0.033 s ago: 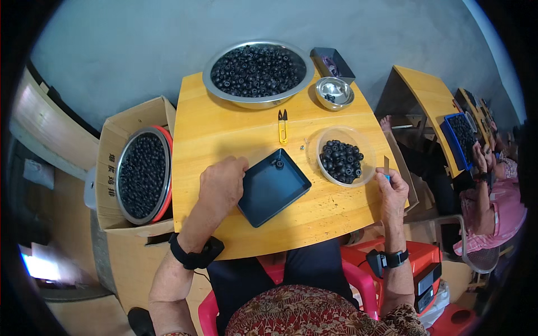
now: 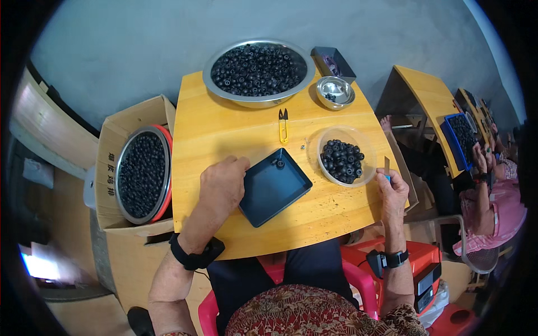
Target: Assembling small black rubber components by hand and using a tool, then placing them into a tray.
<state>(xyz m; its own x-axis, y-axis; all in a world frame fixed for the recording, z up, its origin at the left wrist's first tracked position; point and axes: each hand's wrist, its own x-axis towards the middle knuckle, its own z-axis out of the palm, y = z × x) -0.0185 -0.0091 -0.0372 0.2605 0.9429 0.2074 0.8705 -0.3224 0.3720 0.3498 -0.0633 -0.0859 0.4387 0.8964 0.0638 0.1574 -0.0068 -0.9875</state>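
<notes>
My left hand [image 2: 224, 182] is closed at the left edge of a shallow black tray [image 2: 272, 193], fingers curled over its rim; the fingertips are partly hidden. Inside the tray, near its far corner, lies a small black round piece [image 2: 278, 163] with a hole. A small knife [image 2: 386, 165] stands upright in my right hand [image 2: 394, 190], pinched between thumb and fingers, its flat blade up and a bit of blue handle showing. Just left of that hand sits a clear plastic tub [image 2: 367, 145] of round black pieces [image 2: 341, 159].
On the table [image 2: 224, 131] stand a large metal basin [image 2: 208, 84] of black pieces, yellow thread snips [image 2: 283, 130], a small metal bowl [image 2: 335, 87] and a dark box [image 2: 319, 53]. A carton [image 2: 120, 120] with another filled basin [image 2: 128, 210] is at left. Another person [image 2: 487, 213] works at right.
</notes>
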